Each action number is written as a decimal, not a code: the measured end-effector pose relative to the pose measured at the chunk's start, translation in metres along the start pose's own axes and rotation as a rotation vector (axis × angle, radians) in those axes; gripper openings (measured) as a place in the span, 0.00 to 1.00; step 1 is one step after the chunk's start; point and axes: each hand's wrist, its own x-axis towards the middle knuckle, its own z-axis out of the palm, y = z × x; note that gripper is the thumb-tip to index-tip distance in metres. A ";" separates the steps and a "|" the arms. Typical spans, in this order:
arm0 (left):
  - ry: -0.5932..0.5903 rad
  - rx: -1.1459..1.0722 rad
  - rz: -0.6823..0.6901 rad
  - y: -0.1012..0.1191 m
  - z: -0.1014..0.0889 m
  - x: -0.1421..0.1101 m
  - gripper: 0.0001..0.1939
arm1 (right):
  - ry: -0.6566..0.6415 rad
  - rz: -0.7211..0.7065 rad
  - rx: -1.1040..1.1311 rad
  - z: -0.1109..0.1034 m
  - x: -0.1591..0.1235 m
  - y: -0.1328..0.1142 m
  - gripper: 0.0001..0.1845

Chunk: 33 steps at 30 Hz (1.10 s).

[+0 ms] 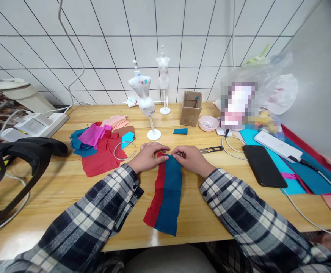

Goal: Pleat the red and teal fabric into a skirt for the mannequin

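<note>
A teal fabric strip (pixel 169 193) lies lengthwise on the wooden table (pixel 68 182), overlapping a red fabric strip (pixel 158 189) whose left edge shows. My left hand (pixel 148 155) and my right hand (pixel 190 159) meet at the strips' far end, fingers pinched together on the top edge of the cloth. Both wrists rest on the table in plaid sleeves. What lies between the fingertips besides cloth is too small to see.
A pile of fabric scraps (pixel 99 142) and a wire ring (pixel 124 150) lie left. Two small mannequins (pixel 145 98) stand behind, with a cardboard box (pixel 191 109), pink bowl (pixel 208 123), thread snips (pixel 210 149), black phone (pixel 263 165), white power bank (pixel 277 146) and black headset (pixel 17 159).
</note>
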 end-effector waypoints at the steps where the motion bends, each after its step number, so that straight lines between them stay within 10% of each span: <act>1: -0.006 0.012 0.007 0.000 0.000 0.000 0.16 | 0.016 -0.021 0.004 0.000 0.000 0.000 0.07; 9: 0.020 0.021 -0.004 -0.006 0.004 0.001 0.14 | 0.085 -0.032 0.116 -0.002 0.001 0.005 0.24; 16: 0.048 0.042 -0.017 -0.003 0.005 -0.001 0.13 | 0.057 -0.010 -0.012 -0.002 0.003 0.009 0.07; 33: 0.112 0.229 0.008 0.007 0.006 -0.005 0.11 | 0.016 -0.053 -0.140 0.003 0.005 0.017 0.06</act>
